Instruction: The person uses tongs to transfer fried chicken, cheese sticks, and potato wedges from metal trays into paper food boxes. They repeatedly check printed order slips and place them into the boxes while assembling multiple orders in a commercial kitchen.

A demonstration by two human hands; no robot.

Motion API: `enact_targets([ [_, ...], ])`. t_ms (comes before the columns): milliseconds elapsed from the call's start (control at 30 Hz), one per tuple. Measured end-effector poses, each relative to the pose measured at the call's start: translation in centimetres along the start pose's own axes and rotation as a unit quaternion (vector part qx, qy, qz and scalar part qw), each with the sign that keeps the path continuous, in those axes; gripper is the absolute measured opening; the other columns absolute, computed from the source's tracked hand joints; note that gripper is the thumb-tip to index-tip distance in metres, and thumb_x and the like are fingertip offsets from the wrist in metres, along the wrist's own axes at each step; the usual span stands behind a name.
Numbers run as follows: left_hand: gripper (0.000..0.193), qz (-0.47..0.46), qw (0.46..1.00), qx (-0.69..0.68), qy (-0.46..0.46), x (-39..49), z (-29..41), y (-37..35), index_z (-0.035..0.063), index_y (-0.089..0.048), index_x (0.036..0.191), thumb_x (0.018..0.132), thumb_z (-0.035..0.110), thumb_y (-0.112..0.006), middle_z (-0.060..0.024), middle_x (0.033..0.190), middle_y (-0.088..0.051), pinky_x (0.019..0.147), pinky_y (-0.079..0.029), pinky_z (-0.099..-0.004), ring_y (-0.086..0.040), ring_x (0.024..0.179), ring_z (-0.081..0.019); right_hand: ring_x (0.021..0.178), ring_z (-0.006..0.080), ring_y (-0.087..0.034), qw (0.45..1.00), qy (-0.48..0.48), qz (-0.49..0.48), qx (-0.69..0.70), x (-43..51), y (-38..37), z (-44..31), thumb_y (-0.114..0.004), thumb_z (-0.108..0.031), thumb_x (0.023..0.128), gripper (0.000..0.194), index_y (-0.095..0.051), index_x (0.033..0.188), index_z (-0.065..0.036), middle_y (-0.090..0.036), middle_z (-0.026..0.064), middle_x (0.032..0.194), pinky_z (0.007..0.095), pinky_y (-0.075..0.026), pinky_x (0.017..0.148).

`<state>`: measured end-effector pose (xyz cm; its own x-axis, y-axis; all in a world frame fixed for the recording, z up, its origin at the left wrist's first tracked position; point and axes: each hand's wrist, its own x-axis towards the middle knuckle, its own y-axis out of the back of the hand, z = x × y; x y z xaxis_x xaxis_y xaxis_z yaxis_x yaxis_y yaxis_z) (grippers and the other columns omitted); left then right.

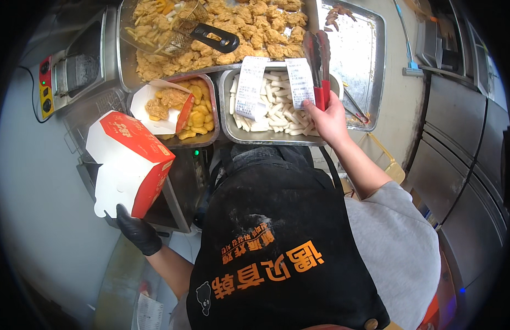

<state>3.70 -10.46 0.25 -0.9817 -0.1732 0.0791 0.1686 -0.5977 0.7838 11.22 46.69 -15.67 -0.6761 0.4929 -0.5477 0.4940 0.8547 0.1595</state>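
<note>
My left hand (136,233), in a black glove, holds a red and white paper food box (133,165) with its flaps up. My bare right hand (331,119) grips red-handled tongs (321,68) and touches a printed paper slip (298,84). Beneath them is a metal pan of white rice-cake sticks (275,119); another printed slip (251,88) lies over it. Left of this pan, a second open paper box (150,103) with fried chicken pieces (162,103) rests on a pan of yellow nuggets (199,123). A large tray of fried chicken (238,20) lies beyond.
A wire fry basket (176,35) with a black handle (216,38) sits on the chicken tray. At right is a metal tray (380,70) with a few brown pieces and another pair of tongs (356,105). A machine with a red and yellow panel (46,86) stands left; metal cabinets (444,119) stand right.
</note>
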Motion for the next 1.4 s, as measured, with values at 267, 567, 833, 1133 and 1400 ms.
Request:
enact_targets([
  [267, 0.043, 0.027, 0.998, 0.025, -0.055, 1.0, 2.8, -1.0, -0.0065, -0.054, 0.149, 0.115, 0.019, -0.054, -0.0244, 0.146, -0.059, 0.113, -0.051, -0.0467, -0.062, 0.131, -0.0355, 0.095, 0.0147, -0.069, 0.999, 0.002, 0.018, -0.037, -0.9, 2.7, -0.5, -0.085, -0.018, 0.094, 0.041, -0.065, 0.124, 0.000, -0.074, 0.0064, 0.107, 0.0334, -0.056, 0.089],
  [567, 0.044, 0.002, 1.000, 0.018, -0.011, 1.8, 2.9, -1.2, -0.0062, -0.053, 0.150, 0.116, 0.021, -0.051, -0.0228, 0.148, -0.059, 0.113, -0.049, -0.0446, -0.060, 0.132, -0.0328, 0.077, 0.0102, -0.068, 0.989, 0.081, 0.006, 0.122, 1.4, 6.2, -1.1, -0.071, -0.045, 0.107, 0.045, -0.066, 0.124, -0.004, -0.073, 0.0052, 0.099, 0.0275, -0.056, 0.072],
  [833, 0.047, 0.009, 0.971, 0.169, -0.172, 1.3, 2.4, -2.4, -0.0117, -0.048, 0.148, 0.110, 0.013, -0.059, -0.0312, 0.146, -0.060, 0.115, -0.045, -0.0496, -0.059, 0.134, -0.0437, 0.075, 0.0083, -0.067, 0.988, 0.125, 0.053, 0.068, 2.6, 7.2, -2.7, -0.062, -0.047, 0.112, 0.046, -0.064, 0.131, -0.005, -0.071, 0.0008, 0.084, 0.0241, -0.048, 0.068],
  [1133, 0.052, -0.083, 0.917, 0.187, -0.341, 3.5, 4.1, -1.0, -0.0043, -0.055, 0.146, 0.105, 0.025, -0.070, -0.0302, 0.145, -0.061, 0.106, -0.053, -0.0515, -0.062, 0.127, -0.0463, 0.087, 0.0132, -0.063, 0.931, 0.336, -0.085, -0.111, 6.2, 1.7, -19.6, -0.070, -0.026, 0.106, 0.064, -0.045, 0.159, 0.000, -0.069, 0.0074, 0.116, 0.0260, -0.052, 0.077],
  [1400, 0.059, -0.145, 0.960, 0.045, -0.236, 8.6, 1.0, 1.5, -0.0023, -0.053, 0.151, 0.105, 0.031, -0.068, -0.0276, 0.145, -0.061, 0.107, -0.052, -0.0488, -0.064, 0.127, -0.0416, 0.086, 0.0330, -0.074, 0.693, 0.346, -0.149, -0.615, 9.8, -13.5, -38.0, -0.079, -0.021, 0.094, 0.052, -0.069, 0.144, -0.011, -0.076, 0.0183, 0.094, 0.0437, -0.056, 0.080],
])
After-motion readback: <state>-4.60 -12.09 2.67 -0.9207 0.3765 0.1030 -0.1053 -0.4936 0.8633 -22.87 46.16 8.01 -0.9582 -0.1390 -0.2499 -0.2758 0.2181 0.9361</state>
